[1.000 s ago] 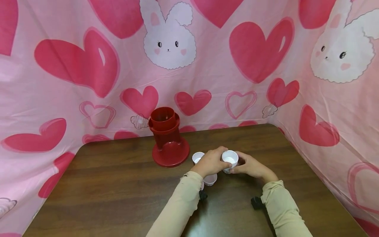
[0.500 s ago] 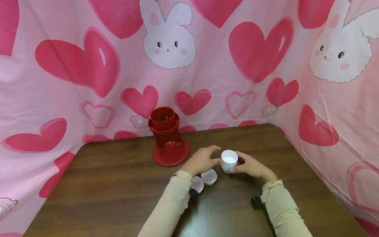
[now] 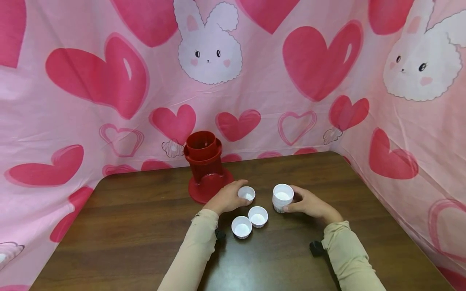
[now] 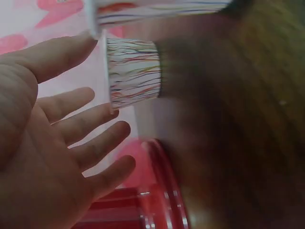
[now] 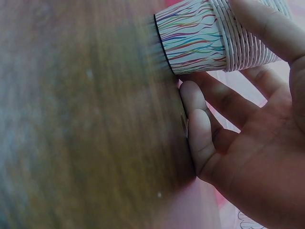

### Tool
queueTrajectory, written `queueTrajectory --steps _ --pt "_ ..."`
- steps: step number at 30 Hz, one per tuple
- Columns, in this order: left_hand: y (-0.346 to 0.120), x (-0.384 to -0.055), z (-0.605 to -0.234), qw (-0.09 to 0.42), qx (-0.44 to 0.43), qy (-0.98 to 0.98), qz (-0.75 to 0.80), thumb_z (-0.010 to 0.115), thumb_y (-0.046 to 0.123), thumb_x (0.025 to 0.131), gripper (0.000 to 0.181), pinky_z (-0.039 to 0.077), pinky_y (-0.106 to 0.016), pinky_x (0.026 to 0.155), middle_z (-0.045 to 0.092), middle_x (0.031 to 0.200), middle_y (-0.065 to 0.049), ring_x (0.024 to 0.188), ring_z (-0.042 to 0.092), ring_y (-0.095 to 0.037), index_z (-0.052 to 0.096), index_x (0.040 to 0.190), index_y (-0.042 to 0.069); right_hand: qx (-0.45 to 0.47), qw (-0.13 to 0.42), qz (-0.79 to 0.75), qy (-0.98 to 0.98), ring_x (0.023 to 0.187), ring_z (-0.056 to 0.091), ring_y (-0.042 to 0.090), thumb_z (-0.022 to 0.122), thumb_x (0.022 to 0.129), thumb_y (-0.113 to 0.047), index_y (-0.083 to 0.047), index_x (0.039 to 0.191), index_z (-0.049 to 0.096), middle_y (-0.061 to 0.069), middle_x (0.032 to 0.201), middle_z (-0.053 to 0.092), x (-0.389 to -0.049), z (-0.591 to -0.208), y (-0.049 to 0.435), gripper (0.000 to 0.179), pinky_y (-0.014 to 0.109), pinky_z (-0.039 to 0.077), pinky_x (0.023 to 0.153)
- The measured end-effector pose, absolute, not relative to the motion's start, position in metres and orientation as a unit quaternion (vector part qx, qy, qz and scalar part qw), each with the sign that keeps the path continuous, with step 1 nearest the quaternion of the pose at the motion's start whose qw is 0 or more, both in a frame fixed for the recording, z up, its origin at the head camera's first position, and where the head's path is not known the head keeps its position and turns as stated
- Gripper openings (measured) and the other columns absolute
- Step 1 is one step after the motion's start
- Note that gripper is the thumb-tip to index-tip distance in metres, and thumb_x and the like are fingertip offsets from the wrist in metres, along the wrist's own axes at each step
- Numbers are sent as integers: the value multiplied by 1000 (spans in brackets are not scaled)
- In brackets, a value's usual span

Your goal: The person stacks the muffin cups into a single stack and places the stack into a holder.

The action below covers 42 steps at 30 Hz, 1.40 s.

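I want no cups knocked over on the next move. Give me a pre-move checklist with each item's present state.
1. The stack of white paper cups with coloured stripes stands upright on the dark wooden table: ok.
2. The right hand holds that stack, thumb and fingers around its sides: ok.
3. The left hand grips the single white paper cup beside it: not ok; the left wrist view shows the fingers spread, only near the cup.
4. The two other single white paper cups stand upright, apart from both hands: ok.
5. The red plastic cup dispenser stands upright behind the left hand: ok.
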<state>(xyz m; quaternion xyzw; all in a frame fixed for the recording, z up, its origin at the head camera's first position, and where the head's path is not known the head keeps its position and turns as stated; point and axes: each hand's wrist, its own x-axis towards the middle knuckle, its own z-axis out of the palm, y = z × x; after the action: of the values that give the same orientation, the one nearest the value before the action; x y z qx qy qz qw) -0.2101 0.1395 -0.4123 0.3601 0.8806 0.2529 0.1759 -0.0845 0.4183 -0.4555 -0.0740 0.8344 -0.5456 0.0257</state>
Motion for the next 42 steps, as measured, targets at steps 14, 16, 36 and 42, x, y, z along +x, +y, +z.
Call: queueTrajectory --steps 14,16,36,42 --pt "142 -213 -427 166 335 894 248 80 31 85 70 42 -52 106 59 139 -11 124 56 -32 52 146 10 -63 32 -541 838 114 53 31 83 85 -13 4 139 50 15 122 61 -82 -452 417 65 48 42 98" --pt "142 -214 -428 163 334 894 251 80 32 85 68 43 -51 104 60 137 -11 121 58 -32 54 144 10 -61 33 -541 838 114 53 31 83 85 -13 4 139 50 16 123 61 -82 -452 417 66 49 43 98" --pt "150 -208 -414 122 342 852 376 80 29 87 62 44 -44 104 58 134 -6 119 54 -23 55 141 12 -66 26 -534 843 113 54 30 84 84 -14 3 139 51 13 121 62 -84 -455 420 66 49 42 98" --pt "155 -203 -407 129 340 840 403 80 29 87 62 44 -44 105 56 139 -5 121 53 -23 54 142 15 -72 24 -538 839 111 54 30 84 84 -13 3 137 52 13 120 62 -84 -454 420 65 49 43 98"
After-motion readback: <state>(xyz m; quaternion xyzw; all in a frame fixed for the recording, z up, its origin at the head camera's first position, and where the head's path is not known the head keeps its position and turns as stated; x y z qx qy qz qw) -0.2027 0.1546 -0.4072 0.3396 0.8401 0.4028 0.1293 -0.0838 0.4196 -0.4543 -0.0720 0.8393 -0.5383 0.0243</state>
